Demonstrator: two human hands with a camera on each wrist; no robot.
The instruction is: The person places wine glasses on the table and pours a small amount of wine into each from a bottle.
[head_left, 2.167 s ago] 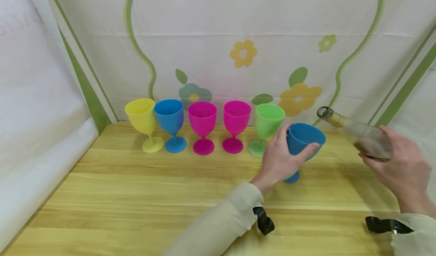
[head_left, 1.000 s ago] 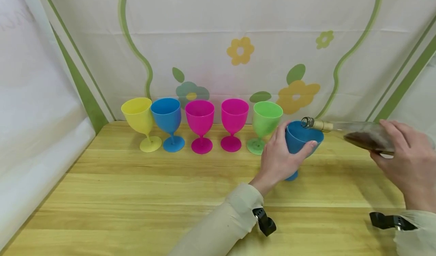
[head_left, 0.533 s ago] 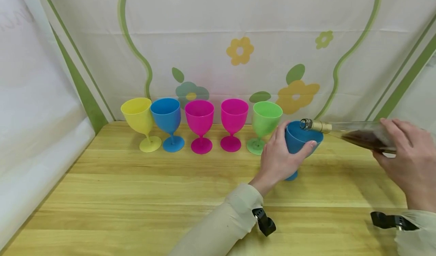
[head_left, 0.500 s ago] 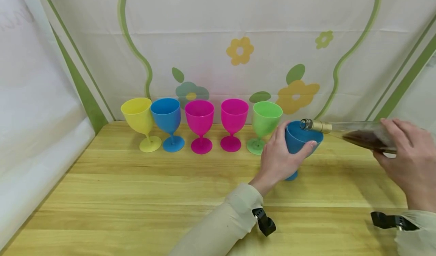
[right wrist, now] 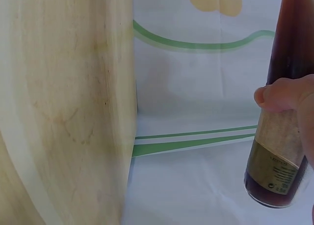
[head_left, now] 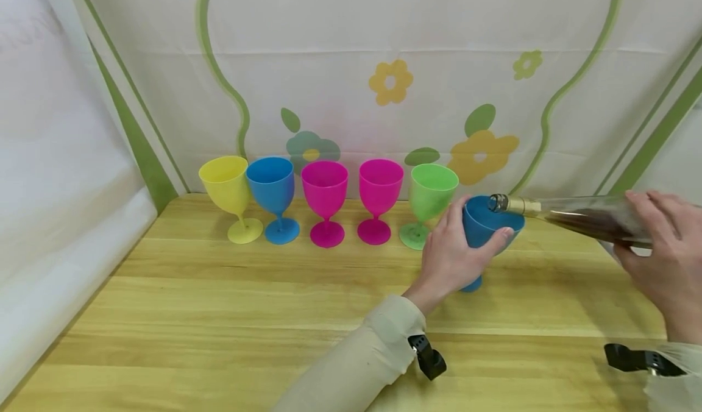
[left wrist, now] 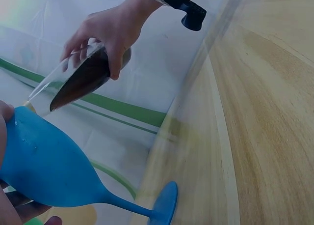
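Along the back edge of the wooden table (head_left: 219, 314), from the left, stand a yellow goblet (head_left: 229, 192), a blue goblet (head_left: 273, 191), two pink goblets (head_left: 326, 197) and a green goblet (head_left: 429, 200), all upright in a row. Just right of the green one, nearer the front, the left hand (head_left: 451, 255) curls round the bowl of another blue cup (head_left: 490, 228), tipped toward the right with its foot on the table. The right hand (head_left: 663, 259), near the right edge, grips a glass bottle (head_left: 581, 222) of dark liquid, lying almost level, its mouth over the cup's rim.
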